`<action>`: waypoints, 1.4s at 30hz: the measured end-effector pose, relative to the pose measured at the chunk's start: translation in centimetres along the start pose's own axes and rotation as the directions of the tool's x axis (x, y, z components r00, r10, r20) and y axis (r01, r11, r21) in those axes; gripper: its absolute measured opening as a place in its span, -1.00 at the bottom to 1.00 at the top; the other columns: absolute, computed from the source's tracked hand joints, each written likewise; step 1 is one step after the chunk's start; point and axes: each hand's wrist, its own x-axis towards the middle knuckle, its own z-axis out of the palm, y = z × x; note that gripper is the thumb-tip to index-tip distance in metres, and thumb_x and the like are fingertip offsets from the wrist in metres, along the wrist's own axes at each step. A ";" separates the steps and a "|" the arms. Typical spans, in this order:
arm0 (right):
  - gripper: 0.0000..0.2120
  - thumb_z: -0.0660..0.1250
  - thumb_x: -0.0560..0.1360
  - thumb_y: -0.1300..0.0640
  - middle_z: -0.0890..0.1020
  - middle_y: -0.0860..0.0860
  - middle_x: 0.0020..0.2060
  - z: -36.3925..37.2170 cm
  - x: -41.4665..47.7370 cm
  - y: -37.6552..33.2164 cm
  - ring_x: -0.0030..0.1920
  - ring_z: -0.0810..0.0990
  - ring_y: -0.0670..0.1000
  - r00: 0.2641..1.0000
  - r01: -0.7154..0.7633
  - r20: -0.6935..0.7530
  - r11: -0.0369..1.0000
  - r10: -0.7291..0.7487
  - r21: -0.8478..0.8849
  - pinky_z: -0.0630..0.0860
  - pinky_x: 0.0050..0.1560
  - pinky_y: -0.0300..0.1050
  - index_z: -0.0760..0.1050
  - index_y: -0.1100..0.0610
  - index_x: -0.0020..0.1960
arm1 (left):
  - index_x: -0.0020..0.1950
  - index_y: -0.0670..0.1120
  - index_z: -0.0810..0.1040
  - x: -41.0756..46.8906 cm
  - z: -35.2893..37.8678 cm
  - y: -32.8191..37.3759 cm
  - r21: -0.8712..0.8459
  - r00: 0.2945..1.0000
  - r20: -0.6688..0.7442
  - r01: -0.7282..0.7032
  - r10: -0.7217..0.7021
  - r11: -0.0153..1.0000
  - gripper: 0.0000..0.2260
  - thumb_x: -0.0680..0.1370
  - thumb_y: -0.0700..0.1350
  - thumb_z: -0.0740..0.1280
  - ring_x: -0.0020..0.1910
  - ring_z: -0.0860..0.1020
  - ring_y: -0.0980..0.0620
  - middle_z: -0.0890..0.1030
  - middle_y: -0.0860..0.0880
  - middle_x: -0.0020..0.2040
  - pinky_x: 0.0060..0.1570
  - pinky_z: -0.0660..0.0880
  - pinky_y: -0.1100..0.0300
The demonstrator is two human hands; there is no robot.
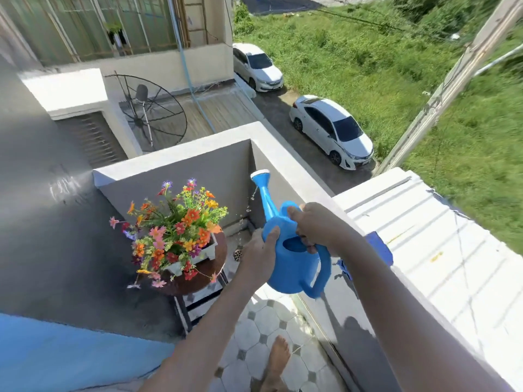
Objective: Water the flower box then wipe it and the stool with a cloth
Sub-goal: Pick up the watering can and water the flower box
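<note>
Head view, watering can: a blue watering can (294,267) is held in the air over the balcony, between the stool and the parapet, spout tilted up and away, its white rose (260,174) near the far corner of the parapet wall (285,154).
Water: a few drops fall below the spout, to the right of the flowers, not onto them.
Left hand: the left hand (259,257) presses on the can's left side, thumb curled on the top rim and palm against the body.
Right hand: the right hand (317,224) is wrapped around the top handle, fingers closed on it.
Flower box: a white flower box (208,251) full of orange, red and pink flowers sits on the stool's round top, toward its far edge.
Stool: the dark round stool (209,271) stands in the balcony's far corner on the tiled floor (271,318).
Cloth: a blue cloth (379,247), probably the wiping cloth, lies on the parapet's top edge, just beyond the right forearm.
Foot: 1 bare foot (278,360) rests on the tiles.
</note>
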 end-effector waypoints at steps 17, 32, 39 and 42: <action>-0.81 0.08 0.66 0.07 0.41 0.06 -0.41 -6.6 13.4 7.9 -0.54 0.38 -0.01 0.941 0.025 -0.233 0.633 0.247 0.774 0.39 -0.43 -0.09 0.34 0.20 0.09 | 0.10 -0.03 0.53 19.3 11.3 4.0 0.204 0.976 0.208 -0.103 0.059 0.974 -0.73 0.64 0.12 0.18 0.00 0.56 0.02 0.63 0.00 0.02 -0.14 0.37 0.29; -0.78 0.12 0.68 0.04 0.45 0.05 -0.40 -10.0 18.9 7.9 -0.43 0.43 -0.05 0.871 0.147 -0.239 0.236 0.430 0.961 0.50 -0.33 -0.14 0.43 0.11 0.22 | 0.38 0.05 0.44 28.3 15.1 5.6 0.170 0.883 0.453 -0.217 0.120 0.961 -0.57 0.62 0.23 0.10 0.16 0.57 0.04 0.62 0.05 0.19 0.22 0.48 0.09; -0.73 0.13 0.68 0.06 0.48 0.07 -0.37 -10.4 19.3 7.7 -0.37 0.50 -0.02 0.872 0.179 -0.242 0.183 0.425 0.967 0.54 -0.21 -0.10 0.38 0.14 0.32 | 0.37 0.05 0.44 29.3 15.1 5.7 0.168 0.855 0.495 -0.270 0.155 0.948 -0.59 0.64 0.22 0.08 0.12 0.57 0.04 0.62 0.04 0.16 0.19 0.48 0.08; -0.75 0.15 0.67 0.05 0.53 0.05 -0.36 -10.3 19.1 8.1 -0.30 0.59 0.01 0.877 0.169 -0.248 0.218 0.411 0.961 0.57 -0.10 -0.07 0.42 0.12 0.29 | 0.38 0.02 0.43 29.3 15.1 5.8 0.166 0.843 0.510 -0.293 0.172 0.942 -0.59 0.65 0.20 0.07 0.13 0.57 0.04 0.61 0.04 0.18 0.17 0.46 0.13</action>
